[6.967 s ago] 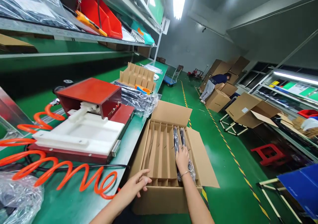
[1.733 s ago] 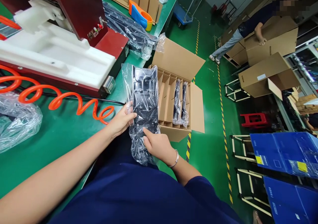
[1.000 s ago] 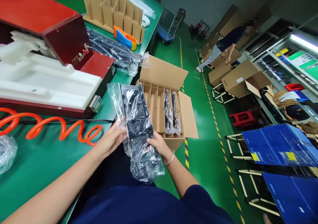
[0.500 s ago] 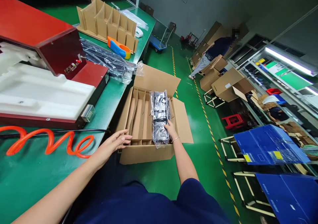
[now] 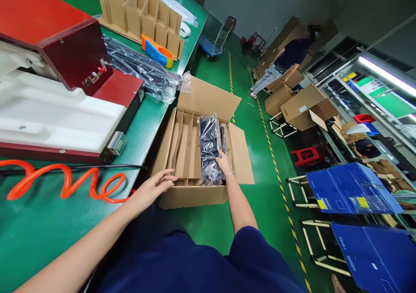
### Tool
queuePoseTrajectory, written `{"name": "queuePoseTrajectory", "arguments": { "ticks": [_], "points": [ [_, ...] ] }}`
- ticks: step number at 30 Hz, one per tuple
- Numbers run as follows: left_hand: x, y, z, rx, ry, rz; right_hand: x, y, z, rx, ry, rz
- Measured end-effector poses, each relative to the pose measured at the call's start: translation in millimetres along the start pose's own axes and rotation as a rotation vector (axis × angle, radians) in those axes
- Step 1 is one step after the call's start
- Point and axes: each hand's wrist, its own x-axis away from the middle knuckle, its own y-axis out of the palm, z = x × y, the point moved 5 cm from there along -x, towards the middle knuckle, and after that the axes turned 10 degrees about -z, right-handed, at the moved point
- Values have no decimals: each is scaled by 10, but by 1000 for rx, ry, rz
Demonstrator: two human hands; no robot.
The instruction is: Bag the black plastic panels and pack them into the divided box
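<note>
A long black plastic part in a clear bag (image 5: pixel 209 132) is partly inside an open cardboard box (image 5: pixel 193 197), over the slots on its right side. My right hand (image 5: pixel 224 164) grips the part's right edge, with thumb and fingers partly hidden. Cardboard dividers (image 5: pixel 188 132) split the box into long slots. Another dark piece (image 5: pixel 222 137) shows in the slot just right of the bagged part. Over the box's front left corner hovers my left hand (image 5: pixel 157 187), fingers stretched and holding nothing.
Left of the box, a green table (image 5: pixel 152 119) carries a red machine (image 5: pixel 71 54), a coiled orange hose (image 5: pixel 94 189), bagged black parts (image 5: pixel 143 67) and a divider set (image 5: pixel 139 15). A person (image 5: pixel 289 59) stands far back. Blue boxes (image 5: pixel 351 189) rest on frames at right.
The bagged part has turned from its ribbed, open face to a smoother dark side and sits lower against the dividers. My right hand still grips it; my left hand shifted slightly right.
</note>
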Motion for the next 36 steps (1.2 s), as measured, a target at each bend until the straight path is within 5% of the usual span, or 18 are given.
{"name": "queuePoseTrajectory", "arguments": {
  "ticks": [9, 18, 22, 25, 28, 32, 36],
  "points": [
    [-45, -24, -82, -87, 50, 25, 130, 75, -212, 509, 92, 78],
    [-31, 21, -47, -183, 36, 7, 68, 545, -316, 673, -15, 208],
    [-34, 44, -22, -222, 38, 6, 12, 596, -373, 552, -118, 275],
    [-59, 61, -18, -251, 41, -5, -116, 502, -868, 404, -393, 293],
    [-72, 70, -22, -273, 39, -18, -353, 498, -1691, 205, -642, 195],
    [-86, 52, -52, -290, 56, -16, -928, 743, -2631, -215, -416, -51],
    [-149, 40, -134, -284, 63, -18, -1350, 1109, -3170, -326, -205, -166]
  ]
}}
